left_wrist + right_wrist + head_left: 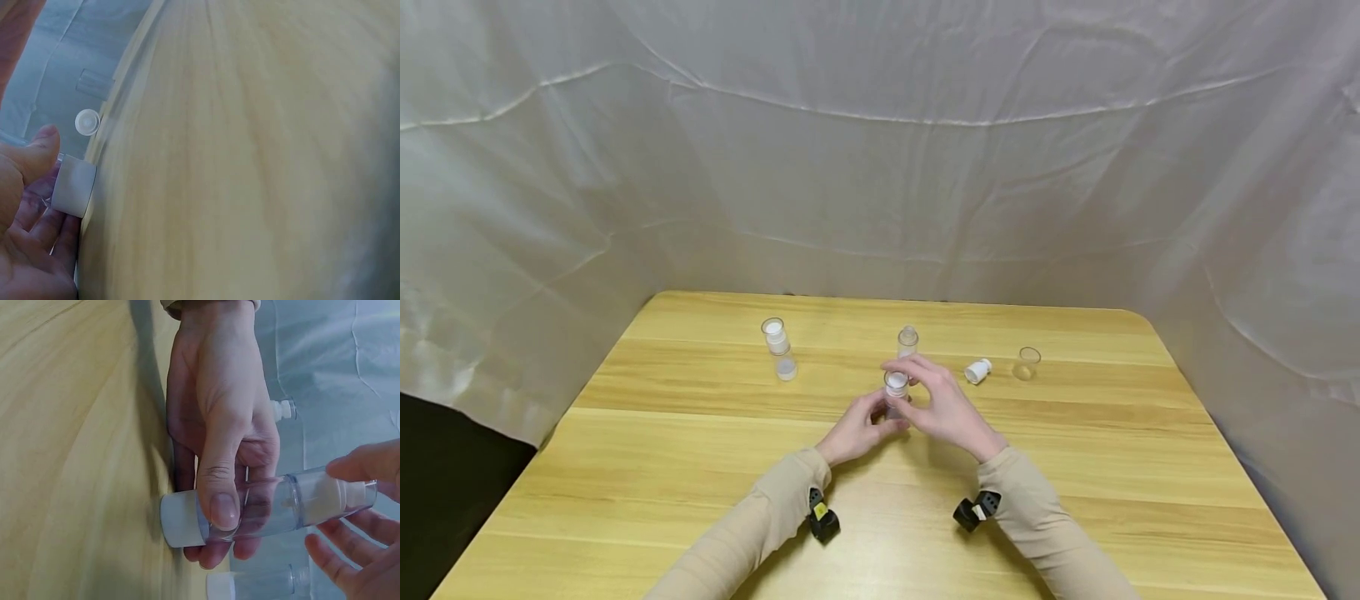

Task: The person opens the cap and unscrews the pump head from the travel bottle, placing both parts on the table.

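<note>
A clear pump bottle [895, 402] with a white base stands between the two hands at the middle of the table. My left hand [859, 427] grips its lower body, thumb in front and fingers behind, as the right wrist view shows. On top, a clear cap [320, 495] covers the white pump head [328, 499]. My right hand [942, 408] holds this cap between thumb and fingers. In the left wrist view the bottle's white base [74, 186] shows beside the left hand [28, 206]; most of the body is hidden there.
Behind the hands stands another clear bottle [907, 342]. A white pump head [977, 372] lies on its side to the right, with a loose clear cap [1027, 364] beyond it. At the left stands a capped pump bottle [778, 348]. Light curtains surround the wooden table [700, 467].
</note>
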A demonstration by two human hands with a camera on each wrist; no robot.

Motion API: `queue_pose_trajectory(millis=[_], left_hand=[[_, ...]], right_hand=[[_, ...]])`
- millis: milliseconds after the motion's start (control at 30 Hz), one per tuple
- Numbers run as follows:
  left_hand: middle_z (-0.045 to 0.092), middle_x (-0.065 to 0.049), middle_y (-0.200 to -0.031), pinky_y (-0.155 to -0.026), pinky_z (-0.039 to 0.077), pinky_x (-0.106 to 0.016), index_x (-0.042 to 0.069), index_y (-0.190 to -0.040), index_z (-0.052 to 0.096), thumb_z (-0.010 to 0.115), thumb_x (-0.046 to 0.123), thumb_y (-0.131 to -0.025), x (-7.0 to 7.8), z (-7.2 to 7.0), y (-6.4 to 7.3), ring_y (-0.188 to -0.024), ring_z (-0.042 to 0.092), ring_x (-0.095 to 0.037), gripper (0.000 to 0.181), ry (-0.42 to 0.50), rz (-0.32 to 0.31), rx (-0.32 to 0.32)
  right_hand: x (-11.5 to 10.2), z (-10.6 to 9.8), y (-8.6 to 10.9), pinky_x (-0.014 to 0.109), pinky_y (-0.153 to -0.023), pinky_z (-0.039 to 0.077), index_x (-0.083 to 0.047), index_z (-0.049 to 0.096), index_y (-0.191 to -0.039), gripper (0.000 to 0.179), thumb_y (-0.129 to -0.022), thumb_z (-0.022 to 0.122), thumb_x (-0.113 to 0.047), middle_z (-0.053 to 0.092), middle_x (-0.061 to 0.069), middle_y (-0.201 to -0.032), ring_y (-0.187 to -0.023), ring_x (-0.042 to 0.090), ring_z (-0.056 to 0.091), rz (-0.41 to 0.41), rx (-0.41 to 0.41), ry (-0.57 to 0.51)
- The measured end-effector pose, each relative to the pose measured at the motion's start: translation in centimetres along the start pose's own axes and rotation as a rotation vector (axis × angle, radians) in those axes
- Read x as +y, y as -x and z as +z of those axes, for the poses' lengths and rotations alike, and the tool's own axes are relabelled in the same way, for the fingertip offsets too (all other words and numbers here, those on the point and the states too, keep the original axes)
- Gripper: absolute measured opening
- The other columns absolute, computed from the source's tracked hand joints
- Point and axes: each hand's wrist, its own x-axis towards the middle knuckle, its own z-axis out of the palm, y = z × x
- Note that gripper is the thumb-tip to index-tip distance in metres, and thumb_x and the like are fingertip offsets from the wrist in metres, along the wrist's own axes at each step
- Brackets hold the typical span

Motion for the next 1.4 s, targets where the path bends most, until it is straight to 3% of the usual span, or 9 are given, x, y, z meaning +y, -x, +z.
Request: queue_pose_trajectory(millis=[133,333,633,833,1067,1233,1400], left_hand=[[0.064,-0.017,-0.138,-0.117,0.042,-0.053,0.004,-0.134,0.059,0.068,0.014,-0.095,-0.12,0.04,-0.08,-0.132,0.057,-0.035,0.041,-0.012,0.01,0.001],[0.065,-0.017,-0.136,-0.116,0.044,-0.054,0.004,-0.132,0.06,0.069,0.015,-0.095,-0.16,0.05,-0.06,-0.13,0.059,-0.035,0.04,-0.028,0.021,0.004],[0.067,-0.017,-0.132,-0.115,0.045,-0.052,0.001,-0.133,0.059,0.069,0.014,-0.095,-0.11,0.06,-0.03,-0.128,0.06,-0.034,0.042,-0.025,0.018,0.003],[0.065,-0.016,-0.135,-0.116,0.044,-0.053,0.004,-0.132,0.06,0.069,0.015,-0.095,-0.06,0.11,-0.09,-0.13,0.058,-0.034,0.04,-0.029,0.028,0.008],[0.067,-0.015,-0.132,-0.115,0.045,-0.052,0.005,-0.132,0.061,0.069,0.016,-0.095,-0.17,0.19,-0.13,-0.128,0.06,-0.033,0.04,-0.031,0.024,0.016],[0.07,-0.015,-0.126,-0.113,0.046,-0.051,0.003,-0.132,0.06,0.069,0.014,-0.095,-0.21,0.1,-0.12,-0.124,0.062,-0.032,0.04,-0.03,0.024,0.009],[0.067,-0.018,-0.132,-0.114,0.046,-0.052,0.001,-0.132,0.059,0.068,0.012,-0.095,-0.25,0.06,-0.13,-0.128,0.06,-0.034,0.04,-0.022,0.027,0.003]], right_hand=[[0.18,0.13,0.04,0.045,-0.09,0.059,-0.003,0.058,-0.134,0.056,-0.083,0.081,-0.008,0.063,0.013,-0.126,-0.11,0.026,0.063,0.023,0.025,0.001],[0.33,0.49,0.01,0.038,-0.083,0.06,-0.002,0.062,-0.12,0.047,-0.08,0.084,-0.009,0.067,0.009,-0.106,-0.096,0.02,0.063,0.034,0.077,0.029],[0.49,0.47,0.15,0.038,-0.088,0.06,-0.001,0.063,-0.126,0.044,-0.085,0.078,-0.004,0.07,0.012,-0.12,-0.106,0.025,0.068,0.012,0.026,-0.016],[0.33,0.53,0.02,0.037,-0.084,0.06,-0.001,0.06,-0.127,0.054,-0.079,0.084,-0.01,0.068,0.012,-0.112,-0.101,0.023,0.064,0.067,0.059,-0.019],[0.22,0.69,-0.02,0.036,-0.083,0.06,-0.002,0.064,-0.117,0.043,-0.079,0.084,-0.007,0.07,0.01,-0.107,-0.096,0.021,0.066,0.055,0.088,-0.004],[0.35,0.56,0.09,0.038,-0.086,0.061,0.0,0.064,-0.123,0.046,-0.081,0.081,-0.002,0.071,0.013,-0.117,-0.103,0.025,0.068,0.029,0.062,-0.029],[0.22,0.53,0.08,0.039,-0.088,0.059,-0.002,0.058,-0.134,0.059,-0.081,0.082,-0.006,0.066,0.014,-0.123,-0.109,0.025,0.064,0.059,0.031,-0.026]])
